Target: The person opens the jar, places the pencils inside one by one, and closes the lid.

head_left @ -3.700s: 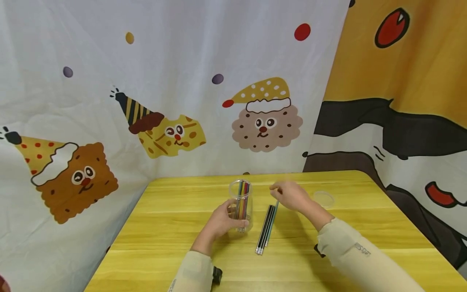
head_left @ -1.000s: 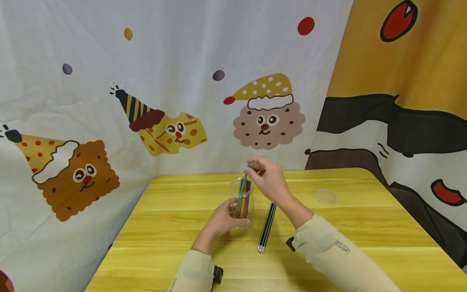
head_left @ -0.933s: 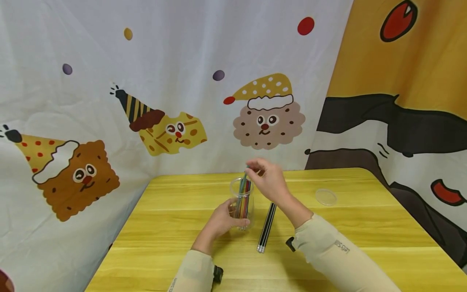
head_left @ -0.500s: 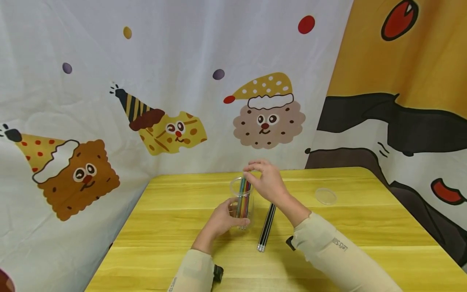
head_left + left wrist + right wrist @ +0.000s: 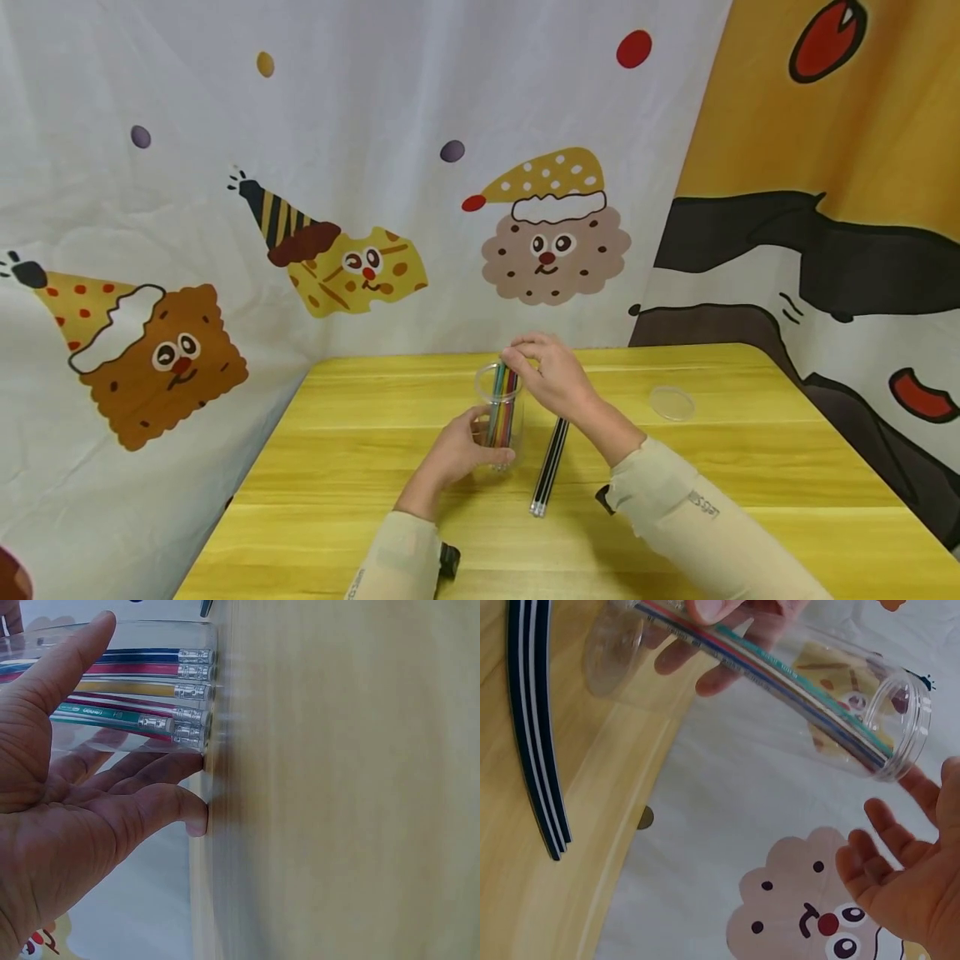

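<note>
My left hand [image 5: 457, 450] grips the lower part of a clear plastic jar [image 5: 518, 427], thumb on the near side and fingers behind. Several coloured pencils [image 5: 501, 421] stand inside, leaning a little. The left wrist view shows their metal ferrules and erasers [image 5: 193, 691] at the jar's base, a green pencil [image 5: 112, 715] among them. My right hand [image 5: 555, 379] is at the jar's mouth, its loosely bent fingers close to the rim [image 5: 909, 727] and nothing visible in its grasp. Black pencils with white stripes [image 5: 550, 468] lie on the table right of the jar.
A round clear lid [image 5: 672, 403] lies on the yellow wood-grain table [image 5: 750, 467], right of my right hand. Behind the table's back edge hangs a white curtain [image 5: 390, 100] with cartoon figures.
The green pencil left the table beside the black ones, was lowered into the jar by my right hand, and was let go. My left hand has kept holding the jar.
</note>
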A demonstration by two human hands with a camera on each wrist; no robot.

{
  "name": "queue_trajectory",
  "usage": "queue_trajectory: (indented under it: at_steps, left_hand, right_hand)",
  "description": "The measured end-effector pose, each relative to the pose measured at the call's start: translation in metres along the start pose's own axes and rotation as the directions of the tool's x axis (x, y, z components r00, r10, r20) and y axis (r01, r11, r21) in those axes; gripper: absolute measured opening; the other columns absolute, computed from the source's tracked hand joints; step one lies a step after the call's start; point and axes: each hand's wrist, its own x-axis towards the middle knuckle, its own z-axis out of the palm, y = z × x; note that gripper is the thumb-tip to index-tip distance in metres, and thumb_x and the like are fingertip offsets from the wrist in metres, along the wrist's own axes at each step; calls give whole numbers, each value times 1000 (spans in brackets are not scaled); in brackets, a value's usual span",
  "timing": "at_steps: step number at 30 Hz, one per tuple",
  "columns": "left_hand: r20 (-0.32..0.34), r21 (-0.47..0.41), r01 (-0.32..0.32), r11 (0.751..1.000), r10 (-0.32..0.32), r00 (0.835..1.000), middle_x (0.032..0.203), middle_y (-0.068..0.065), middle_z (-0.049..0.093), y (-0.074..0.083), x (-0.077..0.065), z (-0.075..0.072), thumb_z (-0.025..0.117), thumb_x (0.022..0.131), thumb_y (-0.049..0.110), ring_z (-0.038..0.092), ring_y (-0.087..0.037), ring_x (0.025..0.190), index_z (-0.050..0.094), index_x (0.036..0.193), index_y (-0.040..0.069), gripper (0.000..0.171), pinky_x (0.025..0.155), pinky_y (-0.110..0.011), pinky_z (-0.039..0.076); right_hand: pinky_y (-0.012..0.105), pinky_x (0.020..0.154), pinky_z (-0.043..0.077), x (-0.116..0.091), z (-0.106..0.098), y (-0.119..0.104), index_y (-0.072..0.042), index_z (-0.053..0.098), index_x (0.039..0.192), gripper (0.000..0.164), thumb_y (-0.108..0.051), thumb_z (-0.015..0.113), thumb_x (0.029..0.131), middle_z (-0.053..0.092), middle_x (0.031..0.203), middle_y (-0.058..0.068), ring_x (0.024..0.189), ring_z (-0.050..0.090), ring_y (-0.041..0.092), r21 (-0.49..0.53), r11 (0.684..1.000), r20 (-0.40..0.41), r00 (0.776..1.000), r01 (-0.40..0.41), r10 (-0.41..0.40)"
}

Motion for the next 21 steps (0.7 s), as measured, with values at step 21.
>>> queue_trajectory:
  at_steps: [21]
  left_hand:
    - [1, 28, 21, 999, -21, 1000, 155, -22, 58, -4, 2, 1, 88, 91, 36, 58, -41, 140, 37, 166, 13, 95, 111, -62, 53]
  right_hand:
    - [58, 116, 49, 12, -6, -12, -11, 82, 112, 14, -17, 74, 103, 70, 141, 13, 138, 57, 39, -104, 983, 190, 973, 150, -128]
